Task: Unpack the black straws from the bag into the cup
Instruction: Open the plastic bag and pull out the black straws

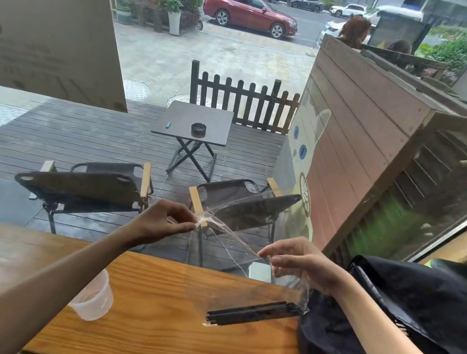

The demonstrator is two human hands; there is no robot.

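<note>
Bare worktop (162, 332) lies open below both hands; a black backpack (415, 322) crowds the right hand's (301, 261) outer side.

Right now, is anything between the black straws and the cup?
Yes: the clear bag encloses the black straws, held by the left hand and right hand. The left forearm partly covers the cup.

- The straws (255, 313) are black, lying in a clear bag (243, 271).
- The cup (95, 297) is a cloudy, see-through white.
- The counter (163, 326) is orange-brown wood with dark grain stripes.
- The cloth bundle (421, 323) at the right is black.
- Outside, the car (249, 12) is red, and the cat mural (304, 156) is cream with blue eyes on pinkish planks.
</note>
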